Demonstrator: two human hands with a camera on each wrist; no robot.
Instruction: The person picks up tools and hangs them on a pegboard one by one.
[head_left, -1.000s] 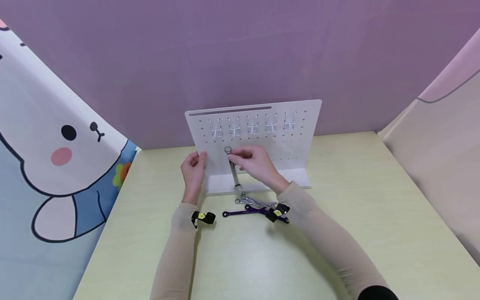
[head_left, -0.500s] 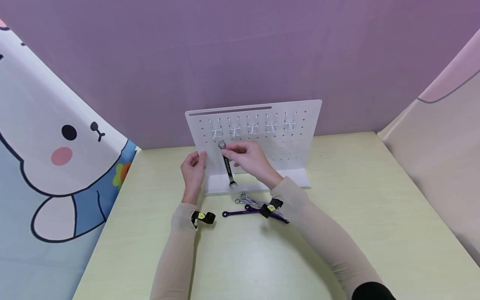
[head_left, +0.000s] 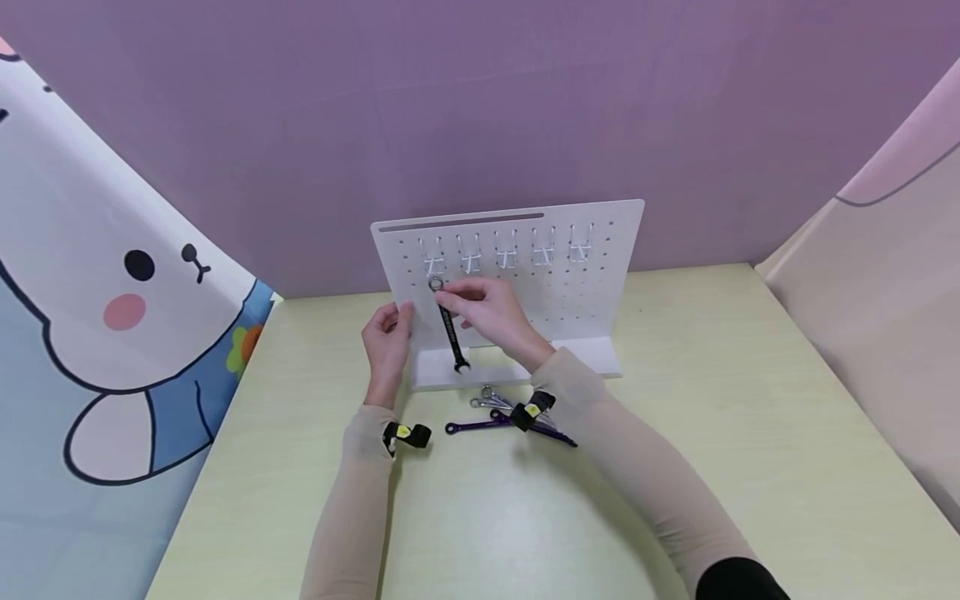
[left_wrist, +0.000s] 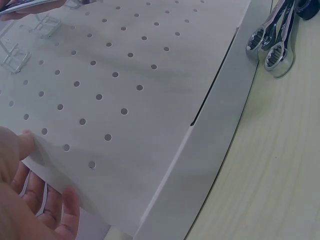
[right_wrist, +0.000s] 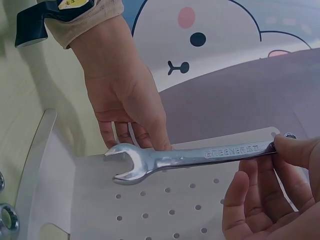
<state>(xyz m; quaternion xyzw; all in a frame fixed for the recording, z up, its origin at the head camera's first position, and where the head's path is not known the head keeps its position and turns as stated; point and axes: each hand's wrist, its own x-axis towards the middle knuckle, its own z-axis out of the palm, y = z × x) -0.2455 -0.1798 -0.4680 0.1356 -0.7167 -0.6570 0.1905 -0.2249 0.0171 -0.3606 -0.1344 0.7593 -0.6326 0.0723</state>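
Note:
My right hand pinches a silver combination wrench near its ring end, between thumb and fingers. The wrench hangs with its open end down, in front of the white pegboard. Its ring end is just below the leftmost wire hook. In the right wrist view the open-end jaw and raised lettering on the wrench are plain. My left hand holds the pegboard's left edge. In the left wrist view, its thumb lies on the front face and the fingers are behind the edge.
Several more wire hooks line the board's upper part. In front of the board's base lies a pile of silver wrenches and purple wrenches on the pale table. A purple backdrop rises behind.
My right hand has moved up and to the left with the wrench, bringing its ring end closer to the leftmost hook. The left hand has stayed at the board's edge.

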